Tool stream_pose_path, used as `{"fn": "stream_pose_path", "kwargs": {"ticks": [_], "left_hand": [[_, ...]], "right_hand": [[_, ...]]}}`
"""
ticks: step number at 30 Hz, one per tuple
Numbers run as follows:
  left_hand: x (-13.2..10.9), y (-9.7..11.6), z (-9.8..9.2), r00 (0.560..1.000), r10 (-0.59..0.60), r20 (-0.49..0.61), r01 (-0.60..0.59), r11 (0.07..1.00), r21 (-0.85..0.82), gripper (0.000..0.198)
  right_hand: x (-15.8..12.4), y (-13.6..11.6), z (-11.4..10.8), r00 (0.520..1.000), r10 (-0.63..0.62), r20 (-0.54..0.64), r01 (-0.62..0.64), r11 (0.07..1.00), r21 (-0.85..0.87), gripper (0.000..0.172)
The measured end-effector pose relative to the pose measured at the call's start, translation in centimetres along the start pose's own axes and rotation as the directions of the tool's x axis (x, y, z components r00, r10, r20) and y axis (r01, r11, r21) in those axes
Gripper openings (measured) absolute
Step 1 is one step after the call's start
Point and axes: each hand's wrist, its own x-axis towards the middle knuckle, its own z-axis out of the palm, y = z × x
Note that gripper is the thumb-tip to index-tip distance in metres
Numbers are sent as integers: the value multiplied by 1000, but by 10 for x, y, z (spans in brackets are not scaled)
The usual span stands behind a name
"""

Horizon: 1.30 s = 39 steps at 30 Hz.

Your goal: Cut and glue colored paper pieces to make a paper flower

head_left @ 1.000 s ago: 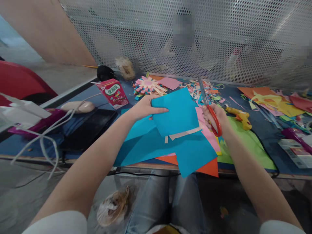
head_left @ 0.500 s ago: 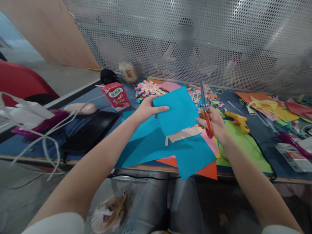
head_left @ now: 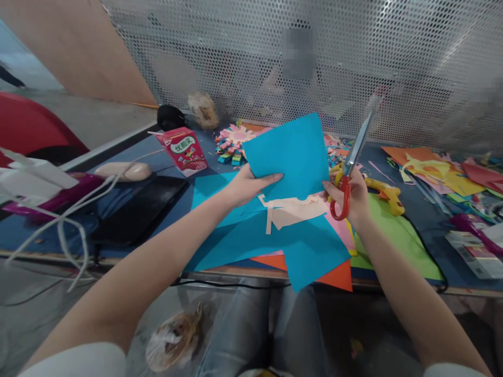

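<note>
A sheet of blue paper (head_left: 293, 152) is held up over the table, pinched at its lower left by my left hand (head_left: 251, 186), thumb on the front face. My right hand (head_left: 351, 193) grips red-handled scissors (head_left: 356, 149), their blades pointing up and away beside the sheet. The right thumb reaches the sheet's lower right corner. Below lie pale pink paper scraps (head_left: 296, 212) on larger blue sheets (head_left: 243, 235), with an orange sheet (head_left: 338, 276) showing underneath.
A pink drink carton (head_left: 184, 152), a black tablet-like slab (head_left: 141, 209) and white cables (head_left: 74, 225) are on the left. Paper flowers (head_left: 236, 139) and cuttings lie behind. On the right are a yellow glue gun (head_left: 387, 193) and a green sheet (head_left: 396, 241). A perforated metal screen (head_left: 243, 42) stands behind.
The blue sheet has been raised and tilted more upright, uncovering more of the pink scraps. The scissors have moved right, their blades now leaning right.
</note>
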Motion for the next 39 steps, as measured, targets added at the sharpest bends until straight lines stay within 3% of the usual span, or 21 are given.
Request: {"fn": "stream_pose_path", "kwargs": {"ticks": [4,8,13,28,39], "left_hand": [[5,9,-6,960,211,-183,-221,975,-37,92],[8,17,-13,913,324,-248,-332,943,8,90],[7,17,-11,926,301,-229,-305,952,18,93],[7,10,-10,941,288,-176,-286,958,39,93],[5,6,-5,938,272,-213,-275,961,19,93]], "right_hand": [[0,2,-7,998,-17,65,25,991,-129,44],[0,6,-11,993,46,107,-10,950,-311,45],[-2,12,-9,978,97,182,-31,942,-334,43],[-4,-4,-4,966,163,199,-82,929,-362,49],[-3,1,-6,960,164,226,-61,913,-403,40]]}}
